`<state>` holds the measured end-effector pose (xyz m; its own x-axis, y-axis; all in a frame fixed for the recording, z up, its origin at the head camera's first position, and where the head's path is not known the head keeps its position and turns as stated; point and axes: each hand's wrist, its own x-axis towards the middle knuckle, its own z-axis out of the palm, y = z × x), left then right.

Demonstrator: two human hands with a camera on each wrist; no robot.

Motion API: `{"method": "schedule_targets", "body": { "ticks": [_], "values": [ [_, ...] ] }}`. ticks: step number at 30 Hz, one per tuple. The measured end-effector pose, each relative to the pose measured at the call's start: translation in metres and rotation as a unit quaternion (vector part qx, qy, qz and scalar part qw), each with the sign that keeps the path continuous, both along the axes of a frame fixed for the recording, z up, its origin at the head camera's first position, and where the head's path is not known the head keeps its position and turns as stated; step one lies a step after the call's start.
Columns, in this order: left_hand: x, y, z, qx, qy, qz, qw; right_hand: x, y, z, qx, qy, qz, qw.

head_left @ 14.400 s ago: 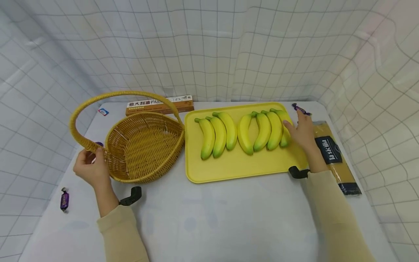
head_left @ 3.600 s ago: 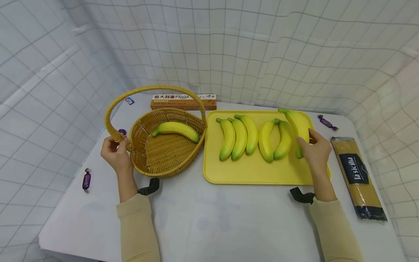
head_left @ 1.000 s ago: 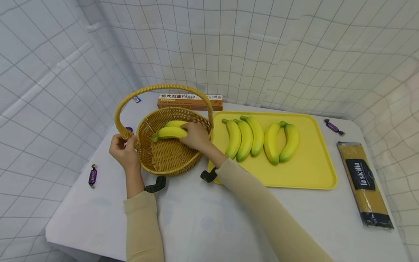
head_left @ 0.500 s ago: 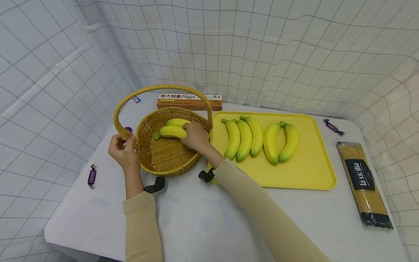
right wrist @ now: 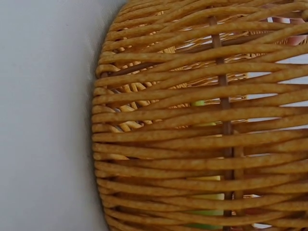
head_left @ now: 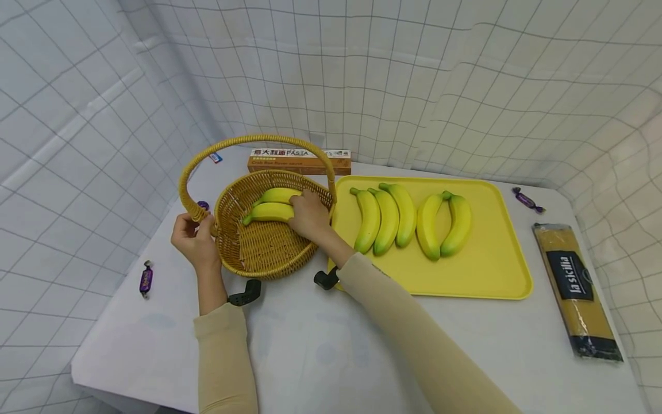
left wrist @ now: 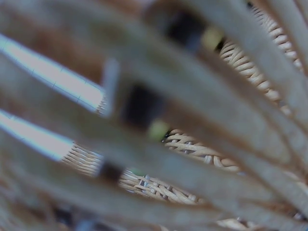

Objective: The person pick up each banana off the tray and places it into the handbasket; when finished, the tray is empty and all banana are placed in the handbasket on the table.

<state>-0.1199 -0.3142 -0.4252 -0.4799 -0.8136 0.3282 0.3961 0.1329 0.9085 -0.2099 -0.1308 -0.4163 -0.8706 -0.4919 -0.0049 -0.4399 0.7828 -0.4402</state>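
1. Gripping the base of the basket [head_left: 269, 247] handle, the left hand [head_left: 193, 244] curls its fingers round the wicker where the handle meets the rim, just as it does half a second earlier.
2. Inside the basket, the right hand [head_left: 309, 215] holds the near banana [head_left: 269, 213] by its right end, fingers wrapped over it; this banana now lies lower, resting on the weave, beside the far banana [head_left: 276, 195].
3. Compared with a second ago, the right hand sits slightly further into the basket, and the near banana's green tip points left toward the left hand.
4. 3.6 seconds ago the basket holds one banana and the right hand is over at the tray [head_left: 491, 270]; now two bananas lie in the basket.
5. Five bananas [head_left: 405, 215] remain on the tray, three in a left group and two in a right group, against seven at the start.
6. Behind the basket lies the pasta box [head_left: 300, 161]; the spaghetti pack [head_left: 576, 290] lies on the table [head_left: 320, 345] right of the tray.
7. One candy [head_left: 146, 279] lies near the left edge and another [head_left: 526, 200] beyond the tray's far right corner, both unmoved.
8. Both wrist views show only close wicker weave, with a banana partly visible through the gaps.
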Motion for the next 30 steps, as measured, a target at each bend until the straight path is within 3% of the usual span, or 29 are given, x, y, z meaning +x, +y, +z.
{"method": "schedule_targets", "body": {
  "ticks": [5, 11, 18, 25, 30],
  "values": [
    [0.007, 0.011, 0.013, -0.001, 0.006, -0.004, 1.0, 0.001, 0.002, -0.002, -0.03, 0.018, 0.005, 0.999],
    [0.0, 0.001, -0.001, 0.002, 0.005, -0.003, 1.0, 0.003, 0.008, 0.0, -0.096, 0.023, 0.02, 0.995],
    [-0.003, 0.001, -0.004, -0.011, 0.001, 0.001, 0.9999, 0.024, 0.035, 0.011, -0.225, 0.032, 0.042, 0.973],
    [-0.004, -0.001, -0.006, -0.008, 0.001, 0.0, 1.0, 0.054, 0.082, 0.012, -0.295, 0.055, 0.065, 0.952],
    [-0.002, -0.001, -0.002, -0.007, 0.0, 0.0, 1.0, 0.068, 0.126, 0.008, -0.318, 0.063, 0.045, 0.945]
  ]
}}
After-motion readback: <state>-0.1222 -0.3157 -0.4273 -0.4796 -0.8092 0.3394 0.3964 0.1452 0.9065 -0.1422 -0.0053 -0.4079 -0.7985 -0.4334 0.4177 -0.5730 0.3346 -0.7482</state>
